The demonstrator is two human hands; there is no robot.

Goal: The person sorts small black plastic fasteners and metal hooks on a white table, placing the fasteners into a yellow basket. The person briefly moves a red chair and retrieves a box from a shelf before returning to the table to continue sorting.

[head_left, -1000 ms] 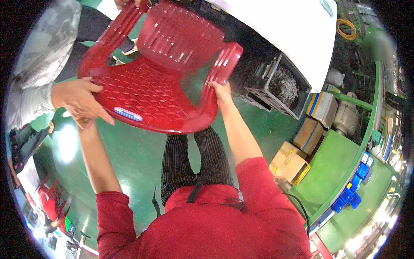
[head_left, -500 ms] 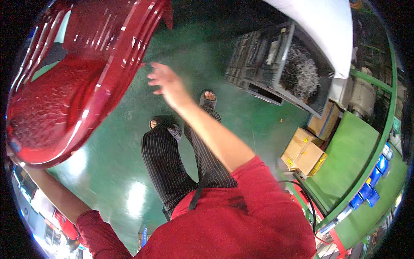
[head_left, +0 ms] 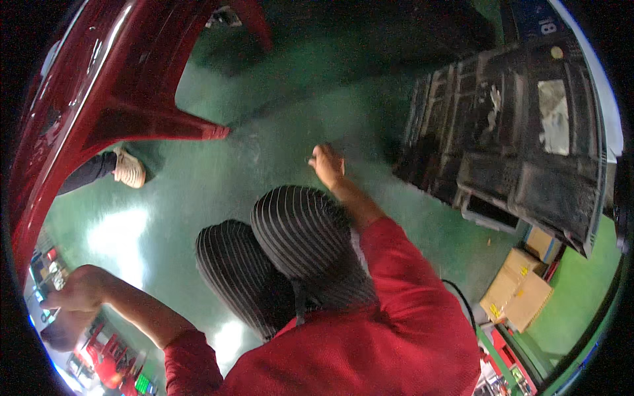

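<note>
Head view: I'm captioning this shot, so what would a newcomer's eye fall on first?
Probably the glossy red chair, filling the upper left, one leg jutting toward the middle. Next might come the striped trousers, bent at the knees in the lower middle, then the big dark crate at the right.

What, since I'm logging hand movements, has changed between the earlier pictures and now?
The red chair has shifted to the view's upper left. The right hand has let go of it and moved nearer the knees; the left hand appears off it, lower down. The cardboard boxes remain at the right.
</note>
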